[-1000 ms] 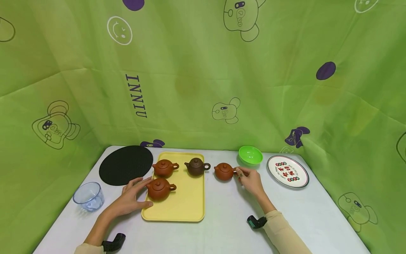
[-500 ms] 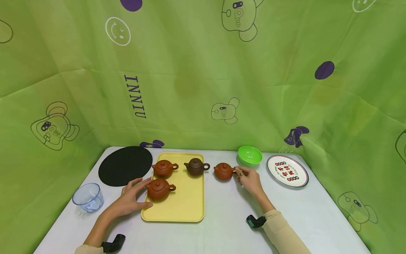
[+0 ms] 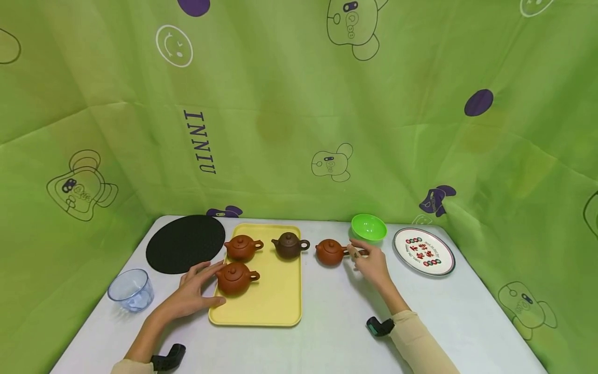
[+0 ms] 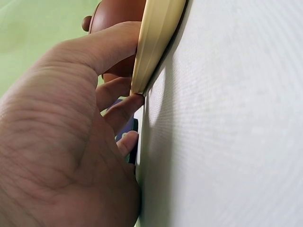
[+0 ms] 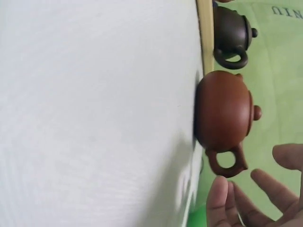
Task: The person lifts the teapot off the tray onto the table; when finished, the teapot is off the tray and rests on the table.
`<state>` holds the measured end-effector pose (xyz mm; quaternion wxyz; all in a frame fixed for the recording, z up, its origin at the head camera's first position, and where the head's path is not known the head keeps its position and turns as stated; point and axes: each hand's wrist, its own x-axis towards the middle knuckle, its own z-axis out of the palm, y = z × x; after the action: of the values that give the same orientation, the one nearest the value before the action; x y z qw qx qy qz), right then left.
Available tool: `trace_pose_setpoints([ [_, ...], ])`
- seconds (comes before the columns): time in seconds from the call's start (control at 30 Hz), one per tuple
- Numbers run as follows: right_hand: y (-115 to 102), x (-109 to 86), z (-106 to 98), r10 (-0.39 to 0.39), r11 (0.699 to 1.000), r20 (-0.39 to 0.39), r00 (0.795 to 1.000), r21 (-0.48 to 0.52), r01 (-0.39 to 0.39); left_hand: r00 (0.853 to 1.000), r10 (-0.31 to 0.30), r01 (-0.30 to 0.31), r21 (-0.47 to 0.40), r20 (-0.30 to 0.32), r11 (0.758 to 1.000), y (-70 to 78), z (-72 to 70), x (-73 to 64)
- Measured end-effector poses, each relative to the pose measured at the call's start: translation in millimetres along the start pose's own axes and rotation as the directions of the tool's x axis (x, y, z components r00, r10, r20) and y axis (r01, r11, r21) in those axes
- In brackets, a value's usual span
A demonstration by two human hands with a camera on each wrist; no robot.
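A reddish-brown teapot (image 3: 329,253) stands upright on the white table, just right of the yellow tray (image 3: 268,311). My right hand (image 3: 371,263) is beside its handle with fingers spread; the right wrist view shows the fingertips (image 5: 218,191) just off the handle, holding nothing. On the tray sit two more reddish-brown teapots, one at the back left (image 3: 242,248) and one nearer (image 3: 234,279), and a dark brown teapot (image 3: 288,246) at the back right. My left hand (image 3: 189,298) rests at the tray's left edge, its fingers loosely extended and touching the rim (image 4: 156,38).
A black round mat (image 3: 186,243) lies at the back left, with a clear glass bowl (image 3: 133,291) in front of it. Behind my right hand is a green bowl (image 3: 369,228). Farther right lies a white patterned plate (image 3: 423,253). Green cloth (image 3: 280,130) surrounds the table.
My right fingers have let go of the teapot's handle and opened, drawing slightly away to the right. The teapot stays in place, and my left hand has not moved.
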<state>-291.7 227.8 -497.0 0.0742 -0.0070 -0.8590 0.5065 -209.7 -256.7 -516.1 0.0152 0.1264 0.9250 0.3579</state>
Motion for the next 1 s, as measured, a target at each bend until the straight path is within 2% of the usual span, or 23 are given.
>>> trace_pose_setpoints([
  [0.1,-5,-2.4,0,-0.017,0.999,-0.014,1.000,-0.032,0.017,1.000,0.003,-0.003,0.002,-0.003,1.000,-0.6,-0.3,-0.4],
  [0.23,-17,-6.4,2,-0.087,0.995,-0.020,0.996,-0.054,0.086,1.000,0.008,-0.008,0.001,-0.006,1.000,-1.3,-0.2,-0.3],
  [0.57,-48,-19.5,21,-0.272,0.960,0.071,0.960,-0.042,0.275,1.000,0.006,-0.006,0.000,-0.006,1.000,-1.2,0.9,0.4],
  [0.83,-62,-32.6,50,-0.321,0.947,0.160,0.933,0.045,0.318,1.000,0.007,-0.007,0.001,-0.009,1.000,-2.0,1.5,0.6],
  [1.0,-71,-41.0,69,-0.340,0.939,0.226,0.913,0.030,0.343,1.000,0.002,-0.002,-0.001,-0.007,1.000,-1.9,1.6,0.6],
])
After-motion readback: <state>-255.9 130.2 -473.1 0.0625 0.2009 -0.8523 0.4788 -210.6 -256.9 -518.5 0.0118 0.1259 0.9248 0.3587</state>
